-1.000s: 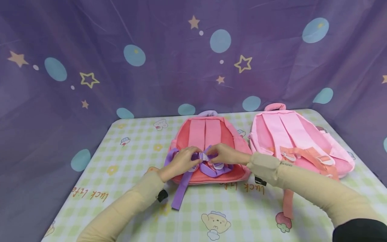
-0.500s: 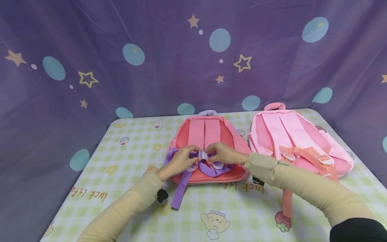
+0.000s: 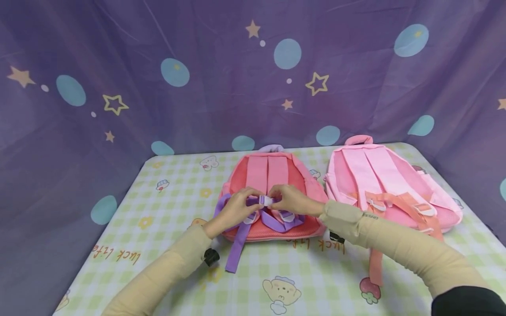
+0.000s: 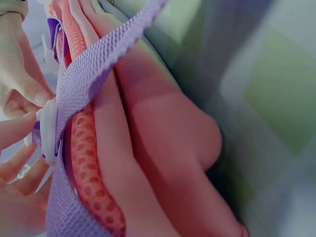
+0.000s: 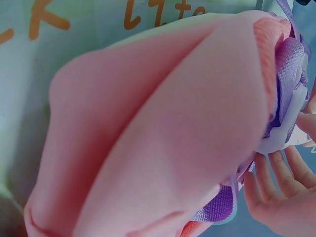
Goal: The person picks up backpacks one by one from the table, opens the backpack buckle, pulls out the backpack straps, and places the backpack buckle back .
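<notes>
left hand and right hand pinch a white buckle in their fingers over the coral backpack, left of the pink backpack.

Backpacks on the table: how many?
2: the coral backpack, beneath the left hand and right hand, and the light pink backpack, to its right. No others show.

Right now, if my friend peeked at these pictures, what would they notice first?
Probably the coral-pink backpack near the middle of the head view, where the left hand and right hand hold a white buckle. Next, maybe the paler pink backpack to its right, with orange straps. Behind both, the purple curtain stands out with its stars.
</notes>
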The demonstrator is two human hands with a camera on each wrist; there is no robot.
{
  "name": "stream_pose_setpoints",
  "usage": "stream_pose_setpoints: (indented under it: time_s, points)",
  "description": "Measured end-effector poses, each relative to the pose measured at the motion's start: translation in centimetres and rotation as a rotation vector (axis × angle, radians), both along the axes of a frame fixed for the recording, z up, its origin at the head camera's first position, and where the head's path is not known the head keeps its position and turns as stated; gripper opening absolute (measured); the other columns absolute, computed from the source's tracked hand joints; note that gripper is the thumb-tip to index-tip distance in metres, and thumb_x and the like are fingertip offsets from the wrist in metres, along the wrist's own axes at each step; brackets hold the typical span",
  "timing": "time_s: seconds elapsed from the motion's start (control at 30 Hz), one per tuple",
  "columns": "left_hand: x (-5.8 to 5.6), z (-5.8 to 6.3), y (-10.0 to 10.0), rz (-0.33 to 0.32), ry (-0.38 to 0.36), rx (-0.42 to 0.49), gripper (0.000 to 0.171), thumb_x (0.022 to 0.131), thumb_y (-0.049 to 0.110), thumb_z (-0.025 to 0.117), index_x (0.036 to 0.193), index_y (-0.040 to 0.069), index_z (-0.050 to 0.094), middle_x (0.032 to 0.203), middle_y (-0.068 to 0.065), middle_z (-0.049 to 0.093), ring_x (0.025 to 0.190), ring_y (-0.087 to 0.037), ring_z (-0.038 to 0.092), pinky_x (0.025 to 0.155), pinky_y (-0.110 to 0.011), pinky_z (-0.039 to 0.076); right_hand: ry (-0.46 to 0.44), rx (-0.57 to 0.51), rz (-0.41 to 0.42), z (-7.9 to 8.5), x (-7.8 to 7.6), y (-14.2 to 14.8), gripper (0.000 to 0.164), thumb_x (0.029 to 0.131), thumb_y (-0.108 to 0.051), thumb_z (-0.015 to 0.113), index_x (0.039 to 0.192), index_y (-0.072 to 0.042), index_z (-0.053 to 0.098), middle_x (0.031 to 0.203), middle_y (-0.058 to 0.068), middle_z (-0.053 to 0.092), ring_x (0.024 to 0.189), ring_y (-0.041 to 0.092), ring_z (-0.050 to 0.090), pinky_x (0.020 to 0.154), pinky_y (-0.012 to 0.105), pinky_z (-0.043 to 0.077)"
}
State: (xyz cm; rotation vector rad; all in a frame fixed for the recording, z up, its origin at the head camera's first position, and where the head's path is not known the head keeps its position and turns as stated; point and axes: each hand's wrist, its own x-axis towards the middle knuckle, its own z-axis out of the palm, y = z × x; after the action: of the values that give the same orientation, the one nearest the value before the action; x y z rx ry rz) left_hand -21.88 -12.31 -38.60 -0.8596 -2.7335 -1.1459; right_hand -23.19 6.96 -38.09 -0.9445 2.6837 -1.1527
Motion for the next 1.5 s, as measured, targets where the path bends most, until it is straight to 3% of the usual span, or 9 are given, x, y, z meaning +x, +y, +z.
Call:
stream_pose_setpoints:
  time_s: [0.43,0.8,1.13,1.3,1.5]
  points:
    - [0.1,0.0,0.3,0.026,-0.014,0.037,0.024,0.077,0.01,0.067,0.1,0.006,0.06,0.097,-0.006,0.06,0.096,-0.021,0.055,0.08,-0.038,0.046,0.041,0.018,-0.011,0.1,-0.1,0.1,0.019,0.073,-0.007,0.069,0.089,-0.003,0.062,0.082,0.003,0.062,0.075,0.013,0.056,0.067,0.025,0.047]
    - [0.0,-0.3,0.4,0.007,0.139,-0.069,0.022,0.077,0.012,0.068,0.097,0.005,0.062,0.096,-0.007,0.062,0.094,-0.021,0.055,0.082,-0.037,0.043,0.137,0.075,-0.028,0.3,0.0,0.1,0.018,0.071,-0.01,0.072,0.087,-0.004,0.065,0.08,0.0,0.058,0.071,0.012,0.05,0.063,0.021,0.042]
    - [-0.1,-0.3,0.7,-0.018,0.27,-0.193,0.024,0.077,0.017,0.068,0.096,0.004,0.063,0.092,-0.004,0.063,0.092,-0.019,0.055,0.082,-0.035,0.042,0.194,0.181,0.013,1.0,0.1,0.4,0.019,0.074,-0.014,0.071,0.09,-0.003,0.067,0.083,0.001,0.058,0.072,0.011,0.05,0.064,0.02,0.044]
    - [-0.1,-0.3,0.7,-0.028,0.302,-0.188,0.023,0.077,0.017,0.068,0.095,0.004,0.063,0.089,-0.003,0.063,0.089,-0.018,0.056,0.08,-0.034,0.042,0.208,0.219,0.027,1.3,0.2,0.4,0.018,0.075,-0.013,0.07,0.09,-0.003,0.066,0.086,0.002,0.058,0.075,0.012,0.053,0.067,0.022,0.046]
    - [-0.2,-0.5,0.7,-0.037,0.288,-0.162,0.021,0.077,0.017,0.068,0.093,0.004,0.064,0.088,-0.003,0.063,0.087,-0.017,0.056,0.079,-0.034,0.042,0.222,0.237,0.039,1.0,0.2,0.6,0.014,0.077,-0.011,0.068,0.089,-0.004,0.067,0.082,0.0,0.057,0.072,0.01,0.053,0.066,0.021,0.046]
